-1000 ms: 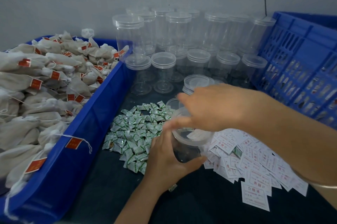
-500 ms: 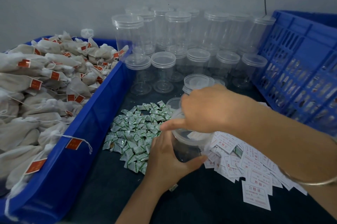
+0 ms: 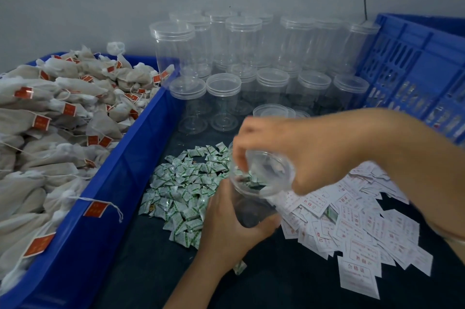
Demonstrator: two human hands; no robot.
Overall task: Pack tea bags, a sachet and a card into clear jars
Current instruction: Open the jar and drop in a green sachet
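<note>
Between the green sachets [image 3: 186, 190] and white cards [image 3: 357, 230] on the desk [image 3: 151, 273] — left hand [image 3: 226, 225] wrapped round a clear jar [image 3: 251, 211]. Right hand [image 3: 312, 152] grips its lid [image 3: 274, 170] — tilted, at the jar's mouth.

Clear jar [image 3: 251, 210] btwn sachets [image 3: 186, 182] & cards [image 3: 357, 228], lid [image 3: 270, 165] tilted

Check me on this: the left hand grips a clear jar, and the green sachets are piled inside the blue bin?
No. The head view shows the green sachets piled on the dark table beside the blue bin, which holds tea bags. The left hand does grip the clear jar.
</note>
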